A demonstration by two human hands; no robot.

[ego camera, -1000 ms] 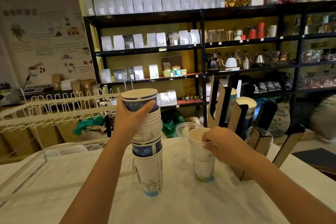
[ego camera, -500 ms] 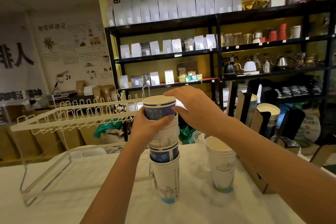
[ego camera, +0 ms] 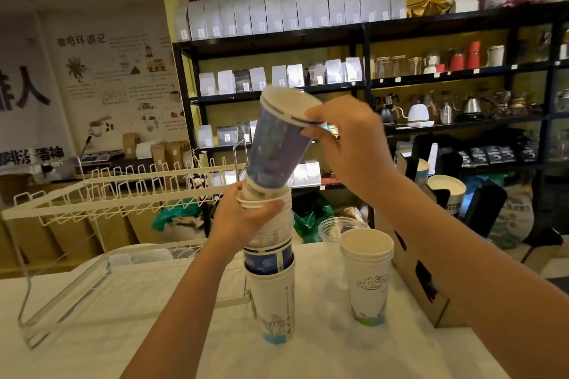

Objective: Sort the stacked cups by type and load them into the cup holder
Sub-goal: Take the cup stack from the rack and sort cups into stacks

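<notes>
A tall stack of mixed paper cups [ego camera: 271,295] stands on the white-covered table [ego camera: 123,317]. My left hand [ego camera: 243,218] grips the stack near its top rims. My right hand [ego camera: 345,138] holds the rim of a dark blue cup [ego camera: 274,151], tilted and lifted almost free of the stack's top. To the right stands a short stack of white cups [ego camera: 368,274] with a cloud print. The cardboard cup holder [ego camera: 431,271] sits at the right table edge, with cups [ego camera: 446,191] lying in its slots.
A white wire rack [ego camera: 101,194] stands on the table's left side. A clear plastic cup [ego camera: 335,224] sits behind the white cups. Black shelves [ego camera: 369,83] with bags and kettles fill the background.
My right hand left the white cups, reached to the top of the tall stack, took the blue cup's rim and pulled it upward, tilting it. My left hand kept hold of the stack.
</notes>
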